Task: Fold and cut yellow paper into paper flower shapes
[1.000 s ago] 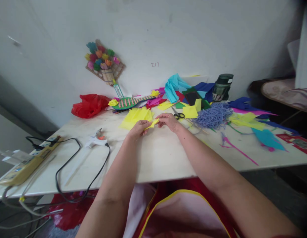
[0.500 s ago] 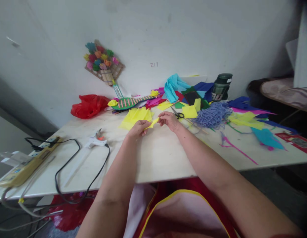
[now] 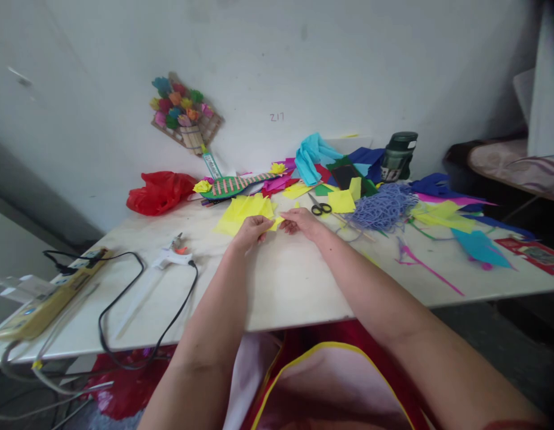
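Observation:
A small strip of yellow crepe paper (image 3: 277, 223) is stretched between my two hands above the middle of the table. My left hand (image 3: 254, 232) pinches its left end between thumb and fingers. At the other end, my right hand (image 3: 300, 222) has its fingertips closed on the strip, with the fingers curled. Just behind my left hand lies a larger sheet of yellow crepe paper (image 3: 243, 214). Black-handled scissors (image 3: 320, 208) rest right behind my right hand, beside yellow paper pieces (image 3: 342, 201).
To the left are a glue gun (image 3: 172, 258), its black cord and a power strip (image 3: 48, 298). A red plastic bag (image 3: 160, 192) and a green decorated craft piece (image 3: 234, 185) lie at the back. Purple string (image 3: 382, 207) and a dark bottle (image 3: 399, 158) stand right.
My right hand has moved left and slightly down, closer to my left hand. Less of the yellow strip shows between them, and the scissors are more exposed.

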A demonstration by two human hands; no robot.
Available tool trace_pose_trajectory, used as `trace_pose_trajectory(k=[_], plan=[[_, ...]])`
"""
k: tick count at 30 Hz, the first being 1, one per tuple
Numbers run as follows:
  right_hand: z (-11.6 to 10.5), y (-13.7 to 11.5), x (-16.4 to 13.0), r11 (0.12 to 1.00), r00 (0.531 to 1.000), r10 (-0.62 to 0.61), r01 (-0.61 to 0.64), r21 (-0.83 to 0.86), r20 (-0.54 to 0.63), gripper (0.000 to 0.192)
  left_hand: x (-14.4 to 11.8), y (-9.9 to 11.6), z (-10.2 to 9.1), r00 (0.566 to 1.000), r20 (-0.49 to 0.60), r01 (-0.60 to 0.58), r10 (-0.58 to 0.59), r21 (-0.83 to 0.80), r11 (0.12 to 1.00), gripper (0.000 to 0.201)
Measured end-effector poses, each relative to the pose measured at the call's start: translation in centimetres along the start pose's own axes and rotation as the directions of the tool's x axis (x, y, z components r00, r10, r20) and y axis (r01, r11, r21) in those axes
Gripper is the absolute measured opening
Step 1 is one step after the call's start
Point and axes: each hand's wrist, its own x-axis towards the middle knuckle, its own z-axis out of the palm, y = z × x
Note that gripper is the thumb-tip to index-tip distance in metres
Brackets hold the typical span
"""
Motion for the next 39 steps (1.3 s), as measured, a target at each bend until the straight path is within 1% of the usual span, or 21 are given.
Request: trace_pose_trajectory(k=[4, 11, 14, 16, 18, 21, 24, 25, 27, 29, 31, 33, 36, 39], plan=[[0.0, 0.3, 0.2, 0.999, 0.999, -0.033, 0.033, -0.011, -0.026, 0.017, -0.1, 0.2, 0.1, 1.000, -0.009, 0.016, -0.016, 0.026, 1.000, 0.037], [0.0, 0.1, 0.3, 0.996, 0.995, -0.092, 0.091, -0.014, -0.039, 0.017, -0.2, 0.5, 0.2, 0.999, 0.013, 0.032, -0.032, 0.019, 0.999, 0.037], [0.1, 0.1, 0.3, 0.995, 0.994, -0.096, 0.095, -0.017, -0.050, 0.017, -0.1, 0.3, 0.2, 1.000, 0.016, 0.021, -0.021, -0.003, 1.000, 0.038], [0.1, 0.1, 0.3, 0.995, 0.995, -0.095, 0.095, 0.003, -0.035, 0.017, 0.0, 0.1, 0.1, 1.000, 0.007, 0.004, -0.004, -0.019, 1.000, 0.037], [-0.1, 0.1, 0.3, 0.996, 0.997, -0.073, 0.073, 0.044, 0.001, 0.022, 0.1, -0.1, 0.1, 1.000, -0.003, -0.001, 0.001, -0.029, 1.000, 0.037], [0.0, 0.1, 0.1, 0.994, 0.998, -0.002, -0.005, 0.105, 0.067, 0.032, 0.2, -0.2, 0.2, 1.000, -0.022, 0.014, -0.015, -0.033, 0.999, 0.037], [0.6, 0.0, -0.1, 0.993, 0.995, 0.041, -0.051, 0.108, 0.093, 0.030, 0.2, -0.2, 0.4, 0.999, -0.038, 0.012, -0.013, -0.041, 0.999, 0.035], [0.9, 0.0, -0.1, 0.995, 0.996, 0.041, -0.048, 0.093, 0.076, 0.028, 0.2, -0.2, 0.4, 0.999, -0.038, 0.009, -0.011, -0.049, 0.999, 0.035], [1.3, 0.1, -0.2, 0.999, 1.000, 0.025, -0.025, 0.047, -0.003, 0.024, 0.1, -0.1, 0.5, 1.000, -0.021, 0.015, -0.017, -0.082, 0.997, 0.034], [1.4, 0.3, 0.0, 1.000, 0.997, -0.018, 0.020, 0.015, -0.071, 0.021, 0.1, 0.0, 0.5, 0.998, 0.025, 0.067, -0.064, -0.138, 0.988, 0.034], [1.2, 0.4, 0.1, 0.999, 0.992, -0.050, 0.050, -0.003, -0.115, 0.019, 0.2, 0.0, 0.4, 0.989, 0.075, 0.139, -0.127, -0.203, 0.969, 0.034], [1.0, 0.4, 0.3, 0.998, 0.988, -0.058, 0.057, -0.016, -0.145, 0.015, 0.3, 0.0, 0.2, 0.979, 0.111, 0.196, -0.173, -0.250, 0.948, 0.035], [0.7, 0.2, 0.3, 0.998, 0.984, -0.057, 0.052, -0.029, -0.171, 0.013, 0.4, -0.1, -0.1, 0.970, 0.109, 0.238, -0.216, -0.284, 0.929, 0.037], [0.6, 0.0, 0.2, 0.998, 0.983, -0.057, 0.052, -0.031, -0.175, 0.014, 0.3, -0.1, -0.6, 0.957, 0.121, 0.288, -0.264, -0.277, 0.917, 0.037]])
